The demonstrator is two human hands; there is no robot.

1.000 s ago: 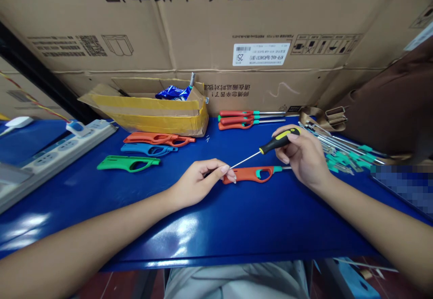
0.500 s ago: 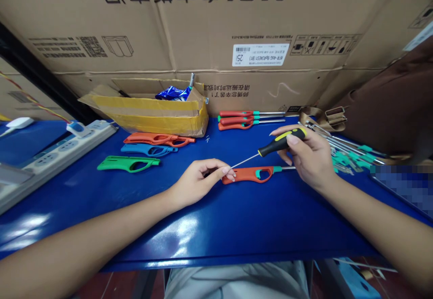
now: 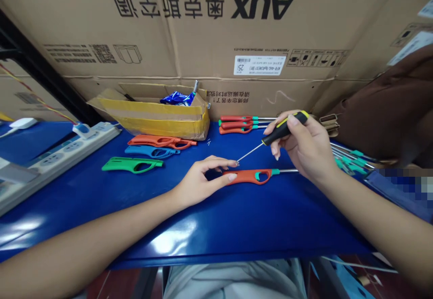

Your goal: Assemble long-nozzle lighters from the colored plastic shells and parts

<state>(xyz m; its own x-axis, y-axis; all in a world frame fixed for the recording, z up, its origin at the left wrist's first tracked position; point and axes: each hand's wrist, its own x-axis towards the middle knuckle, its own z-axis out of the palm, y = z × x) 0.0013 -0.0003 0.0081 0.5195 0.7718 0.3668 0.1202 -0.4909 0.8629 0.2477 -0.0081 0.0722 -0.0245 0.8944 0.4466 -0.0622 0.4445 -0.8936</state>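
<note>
right fingers (image 3: pixel 301 132) are clamped on a screwdriver (image 3: pixel 279 133), its tip held just beside the left forefinger. the left fingers (image 3: pixel 221 163) are parted at thumb and forefinger; the near end of a red lighter (image 3: pixel 248 177) is touched by the thumb, but whether it is gripped cannot be told. left of these fingers, on the worktop (image 3: pixel 189 231), a green casing (image 3: pixel 122 164) is seen.

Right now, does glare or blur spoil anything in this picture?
In the head view, white glare sits on the blue tabletop, near its front edge and at far left; in the same head view, the black-and-yellow screwdriver looks fairly crisp, the brown fabric is dark with little detail, and blocky pixels hide something at the right edge.
</note>
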